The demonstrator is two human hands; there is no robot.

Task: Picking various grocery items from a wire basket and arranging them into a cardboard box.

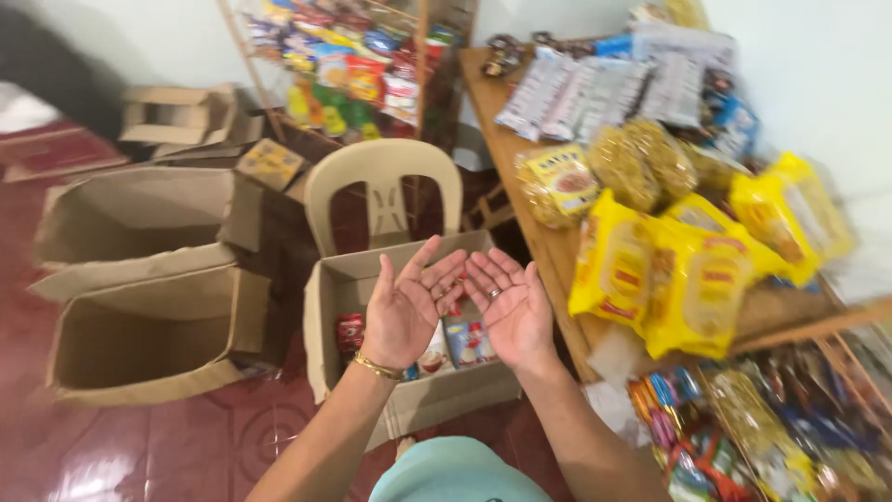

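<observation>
Fingers spread wide, empty palms up, the left hand (pixel 406 307) and right hand (pixel 511 310) hover over a near open cardboard box (pixel 327 290) of small packets (pixel 467 342), likely light, crinkly, best pinched at edges.

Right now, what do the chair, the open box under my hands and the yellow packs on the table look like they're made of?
Chair: moulded plastic, cream, smooth with a slight sheen, all one piece.
Open box: brown corrugated cardboard, matte, creased flaps.
Yellow packs: thin plastic film, probably; glossy and crinkled.
Table: looks like wood, brown.

Matt cardboard box (pixel 334 288), glossy plastic chair (pixel 383 177), shiny red floor tiles (pixel 186 446).
</observation>
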